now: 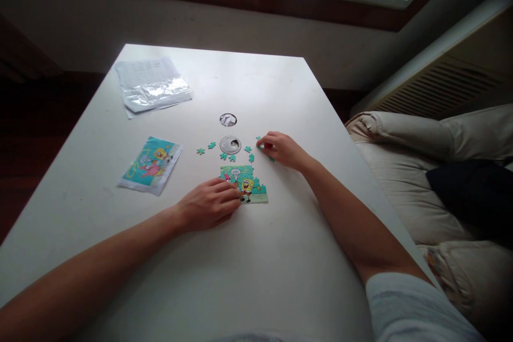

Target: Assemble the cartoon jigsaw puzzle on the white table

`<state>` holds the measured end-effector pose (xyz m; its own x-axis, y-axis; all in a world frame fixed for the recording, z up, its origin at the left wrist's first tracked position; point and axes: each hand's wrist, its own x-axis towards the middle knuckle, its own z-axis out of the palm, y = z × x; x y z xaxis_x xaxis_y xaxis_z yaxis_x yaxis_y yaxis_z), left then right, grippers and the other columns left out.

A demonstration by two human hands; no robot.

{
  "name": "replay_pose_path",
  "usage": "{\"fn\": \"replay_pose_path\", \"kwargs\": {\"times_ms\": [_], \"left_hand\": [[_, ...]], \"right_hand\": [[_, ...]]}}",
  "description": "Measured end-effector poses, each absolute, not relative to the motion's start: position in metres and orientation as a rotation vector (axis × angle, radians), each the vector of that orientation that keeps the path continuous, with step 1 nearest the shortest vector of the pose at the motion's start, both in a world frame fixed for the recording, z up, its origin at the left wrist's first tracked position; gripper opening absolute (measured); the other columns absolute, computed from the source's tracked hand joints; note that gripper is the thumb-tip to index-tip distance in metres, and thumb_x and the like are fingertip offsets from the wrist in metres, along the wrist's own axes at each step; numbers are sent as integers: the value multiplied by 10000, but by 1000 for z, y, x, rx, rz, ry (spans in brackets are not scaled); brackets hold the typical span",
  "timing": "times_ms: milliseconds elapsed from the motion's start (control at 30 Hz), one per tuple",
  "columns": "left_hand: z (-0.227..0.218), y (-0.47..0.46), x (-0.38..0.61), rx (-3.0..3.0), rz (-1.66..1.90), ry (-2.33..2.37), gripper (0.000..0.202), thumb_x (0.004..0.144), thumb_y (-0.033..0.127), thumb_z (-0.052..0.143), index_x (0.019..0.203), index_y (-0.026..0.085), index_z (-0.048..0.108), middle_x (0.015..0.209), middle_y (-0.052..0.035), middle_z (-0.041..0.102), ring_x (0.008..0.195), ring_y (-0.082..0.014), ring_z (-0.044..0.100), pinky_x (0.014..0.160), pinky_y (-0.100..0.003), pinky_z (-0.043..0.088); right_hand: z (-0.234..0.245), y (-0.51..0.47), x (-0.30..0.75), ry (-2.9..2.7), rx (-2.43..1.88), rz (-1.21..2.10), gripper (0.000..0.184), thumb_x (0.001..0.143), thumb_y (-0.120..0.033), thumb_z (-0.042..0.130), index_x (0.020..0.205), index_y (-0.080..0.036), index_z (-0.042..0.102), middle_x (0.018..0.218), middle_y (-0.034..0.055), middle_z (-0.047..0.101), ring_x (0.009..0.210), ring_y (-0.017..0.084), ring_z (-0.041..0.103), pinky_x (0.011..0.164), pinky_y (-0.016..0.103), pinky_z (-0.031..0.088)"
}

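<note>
A partly assembled jigsaw puzzle (247,184) with cartoon figures on a turquoise ground lies flat on the white table. My left hand (212,200) rests over its left side, fingers lightly bent and lying on it, hiding part of the picture. Beyond and to the right, my right hand (280,148) has thumb and fingers closed around a small turquoise puzzle piece (258,139). Another loose piece (271,159) shows partly under that hand. Several loose pieces lie above the puzzle, among them one piece (251,157) near its top right and another piece (211,145) farther left.
Left of the puzzle lies a printed picture sheet (152,165) with the same figures. Papers in a clear plastic sleeve (154,85) lie at the table's far left. A round grommet cover (230,144) sits near a hole (228,119) in the tabletop. A beige sofa (393,171) stands right.
</note>
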<state>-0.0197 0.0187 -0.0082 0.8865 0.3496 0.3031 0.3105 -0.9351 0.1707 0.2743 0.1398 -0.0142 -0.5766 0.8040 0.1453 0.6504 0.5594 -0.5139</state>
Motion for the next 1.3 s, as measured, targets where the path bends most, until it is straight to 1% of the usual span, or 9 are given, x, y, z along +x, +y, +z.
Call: {"fn": "replay_pose_path", "kwargs": {"times_ms": [400,567,667,767,933,1000,1067,1133,1300], "left_hand": [[-11,19,-17,2938,495,551,292,980,192,495,1250,184,605,1344,-95,655,1268,-236,583,1100,-414,452],[-13,21,-18,2929,490,546,307,980,198,488,1267,182,594,1366,-92,644,1279,-239,579,1112,-415,446],[-14,21,-18,2922,490,552,305,985,204,483,1268,179,594,1370,-91,642,1281,-238,578,1116,-420,444],[-15,21,-19,2906,482,557,310,988,205,474,1274,181,591,1388,-86,630,1293,-236,571,1140,-422,423],[-16,21,-18,2849,468,533,350,969,214,486,1308,196,571,1452,-77,581,1348,-241,528,1183,-434,379],[-16,20,-18,2829,444,508,367,953,215,500,1314,197,565,1479,-73,556,1369,-248,508,1201,-438,357],[-15,20,-17,2805,425,474,382,928,212,526,1307,199,568,1491,-69,544,1382,-252,494,1215,-436,339],[-13,19,-16,2781,410,435,394,904,209,551,1298,203,574,1496,-67,539,1390,-254,484,1224,-433,329],[-11,18,-14,2741,391,377,401,878,215,578,1279,207,589,1493,-70,541,1397,-267,473,1236,-442,314]], "right_hand": [[-12,142,277,-2475,-1347,553,151,824,-204,613,969,-185,652,897,43,590,840,179,514,797,292,389],[-15,141,276,-2379,-1348,608,142,798,-217,630,936,-187,614,841,25,607,762,159,508,718,274,376],[-17,138,272,-2287,-1318,762,167,828,-235,612,992,-208,632,763,-15,590,683,132,496,670,257,380],[-16,135,266,-2195,-1293,808,177,845,-252,618,1009,-213,672,744,-20,602,667,121,515,665,254,403],[-15,125,249,-2031,-1190,938,202,880,-275,604,1030,-205,719,871,24,684,696,132,631,684,268,492],[-14,120,241,-1984,-1146,1033,239,890,-287,604,1093,-215,706,913,30,707,729,141,668,717,278,528],[-14,114,233,-1939,-1103,1137,326,888,-270,607,1209,-233,646,914,20,722,748,142,687,748,285,551],[-13,108,226,-1892,-1055,1236,376,875,-237,612,1250,-237,585,916,12,734,767,140,700,770,290,566],[-14,99,215,-1884,-995,1362,148,854,-238,649,994,-191,641,940,40,747,893,170,720,804,298,581]]}}
